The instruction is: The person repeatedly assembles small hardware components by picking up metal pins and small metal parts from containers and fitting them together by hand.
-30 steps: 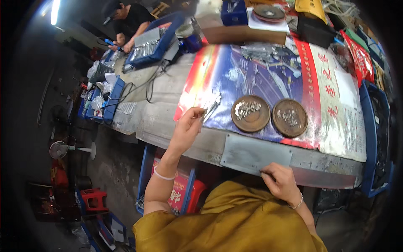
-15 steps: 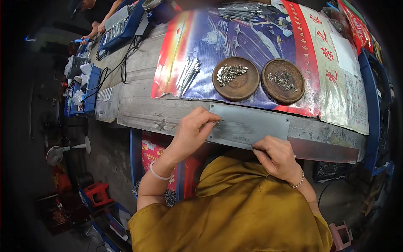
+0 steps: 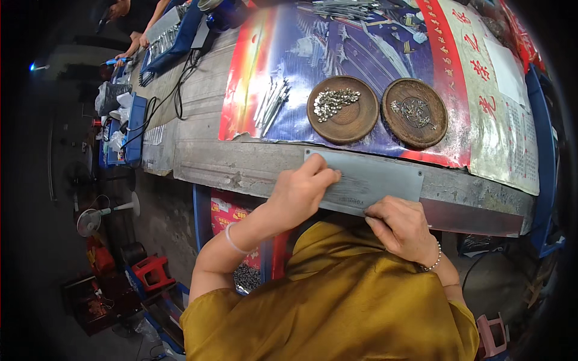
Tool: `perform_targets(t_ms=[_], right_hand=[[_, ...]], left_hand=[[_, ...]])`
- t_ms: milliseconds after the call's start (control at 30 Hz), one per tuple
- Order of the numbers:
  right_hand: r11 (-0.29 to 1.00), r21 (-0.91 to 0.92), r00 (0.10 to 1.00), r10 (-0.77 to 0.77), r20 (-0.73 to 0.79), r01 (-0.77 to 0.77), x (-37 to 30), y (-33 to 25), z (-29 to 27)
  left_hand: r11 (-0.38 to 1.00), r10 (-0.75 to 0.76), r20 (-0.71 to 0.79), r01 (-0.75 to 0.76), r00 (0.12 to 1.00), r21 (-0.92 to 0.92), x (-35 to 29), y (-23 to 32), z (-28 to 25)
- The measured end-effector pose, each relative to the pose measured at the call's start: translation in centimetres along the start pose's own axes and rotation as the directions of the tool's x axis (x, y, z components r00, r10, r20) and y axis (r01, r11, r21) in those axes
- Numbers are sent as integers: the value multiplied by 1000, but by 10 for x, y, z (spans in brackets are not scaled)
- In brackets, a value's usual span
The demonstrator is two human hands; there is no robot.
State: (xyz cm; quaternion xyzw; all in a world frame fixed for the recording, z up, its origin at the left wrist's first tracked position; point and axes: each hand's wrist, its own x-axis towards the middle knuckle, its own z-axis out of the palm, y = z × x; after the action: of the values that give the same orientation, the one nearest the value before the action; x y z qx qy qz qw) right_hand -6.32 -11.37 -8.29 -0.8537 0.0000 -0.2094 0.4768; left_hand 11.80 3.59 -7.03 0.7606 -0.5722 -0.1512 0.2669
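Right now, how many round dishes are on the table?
2, both on the poster: the left dish, with round metal pieces, and the right dish, with metal pins. I see no others.

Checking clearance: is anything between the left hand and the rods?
Nothing visible stands in the way: tabletop and the poster's edge lie between the left hand and the rods; the dishes sit to the right.

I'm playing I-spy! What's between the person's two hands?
In the head view, the flat grey plate, with dark scuffs, lies between the left hand and the right hand.
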Motion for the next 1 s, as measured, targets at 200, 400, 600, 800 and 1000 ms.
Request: perform_targets(t_ms=[200, 400, 600, 800, 1000], right_hand=[[998, 50, 999, 35, -5, -34, -6, -4, -3], [987, 148, 998, 54, 22, -57, -1, -17, -1], [996, 62, 998, 59, -32, -57, 11, -25, 8], [995, -53, 986, 75, -149, -83, 15, -25, 21], [1000, -21, 976, 9, -217, -14, 24, -30, 35]], left_hand=[[997, 36, -6, -36, 999, -61, -8, -10, -8], [1000, -7, -66, 8, 998, 21, -8, -1, -4], [985, -14, -218, -24, 976, -170, -9, 5, 17], [562, -282, -142, 43, 949, -826, -37, 44, 41], [353, -326, -180, -56, 928, -934, -42, 59, 55]])
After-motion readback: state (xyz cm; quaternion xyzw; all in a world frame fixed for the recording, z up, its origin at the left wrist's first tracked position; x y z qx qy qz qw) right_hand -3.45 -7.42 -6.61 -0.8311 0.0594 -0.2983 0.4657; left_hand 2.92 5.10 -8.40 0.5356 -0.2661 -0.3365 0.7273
